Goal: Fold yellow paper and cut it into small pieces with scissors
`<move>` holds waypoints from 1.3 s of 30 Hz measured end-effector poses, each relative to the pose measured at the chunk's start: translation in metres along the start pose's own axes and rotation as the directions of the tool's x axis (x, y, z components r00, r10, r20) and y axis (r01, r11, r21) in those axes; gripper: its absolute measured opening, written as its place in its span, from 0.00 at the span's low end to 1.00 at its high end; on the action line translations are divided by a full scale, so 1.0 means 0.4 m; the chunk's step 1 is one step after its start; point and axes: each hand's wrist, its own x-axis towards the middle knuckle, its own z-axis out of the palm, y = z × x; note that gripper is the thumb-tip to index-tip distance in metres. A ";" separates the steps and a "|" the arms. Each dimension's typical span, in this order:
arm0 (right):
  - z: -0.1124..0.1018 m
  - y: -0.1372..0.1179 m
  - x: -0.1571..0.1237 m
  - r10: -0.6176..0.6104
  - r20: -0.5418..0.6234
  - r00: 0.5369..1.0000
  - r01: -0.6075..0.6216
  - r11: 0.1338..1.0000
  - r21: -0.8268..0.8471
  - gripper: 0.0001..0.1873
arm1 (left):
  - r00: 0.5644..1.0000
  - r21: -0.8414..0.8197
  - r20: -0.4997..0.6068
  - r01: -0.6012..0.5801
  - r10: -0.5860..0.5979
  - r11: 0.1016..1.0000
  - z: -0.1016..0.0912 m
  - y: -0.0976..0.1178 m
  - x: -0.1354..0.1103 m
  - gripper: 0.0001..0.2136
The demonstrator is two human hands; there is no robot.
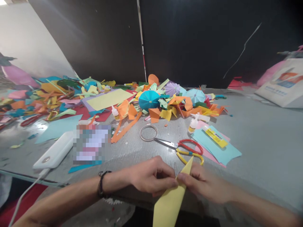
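A sheet of yellow paper (169,205), tapering to a point at its top, is held between my two hands above the table's near edge. My left hand (152,176) pinches its left edge, thumb on top. From the other side, my right hand (205,183) grips the paper near the tip, thumb on its face and fingers behind. Just beyond my hands lie scissors (171,144) with one red and one yellow handle. A metal ring (148,133) rests against the blade tips. The lower end of the paper runs out of view.
Coloured paper scraps and folded paper umbrellas (149,100) are heaped along the back. Glue bottles (193,124) and blue paper sheets (227,153) lie on the right. A white power bank (55,150) with a cable sits left. A white bag (284,83) stands far right.
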 end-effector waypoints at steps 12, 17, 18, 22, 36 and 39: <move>-0.002 0.023 -0.007 0.078 -0.006 0.997 -0.078 0.997 -0.026 0.35 | 0.999 -0.001 -0.037 0.020 -0.020 1.000 0.001 0.005 -0.001 0.22; 0.001 0.020 -0.007 0.070 -0.023 0.997 -0.071 0.996 -0.055 0.37 | 0.998 0.023 -0.056 0.032 -0.031 0.999 0.001 0.004 0.003 0.24; 0.000 0.018 -0.006 0.076 -0.023 0.997 -0.077 0.996 -0.045 0.37 | 0.998 0.019 -0.057 0.035 -0.034 0.999 0.000 0.004 0.003 0.24; -0.004 0.014 -0.006 0.070 0.015 0.997 -0.070 0.998 -0.003 0.35 | 0.997 -0.014 -0.073 0.037 -0.038 0.999 0.001 0.005 0.003 0.22; -0.007 -0.020 -0.002 -0.041 0.100 0.994 0.051 0.994 -0.099 0.39 | 0.997 -0.020 -0.068 0.032 -0.033 0.999 0.000 -0.006 0.002 0.22; -0.009 -0.011 -0.004 -0.006 0.089 0.996 0.017 0.992 -0.123 0.40 | 0.995 -0.040 -0.043 0.087 -0.088 0.995 -0.003 -0.005 0.001 0.21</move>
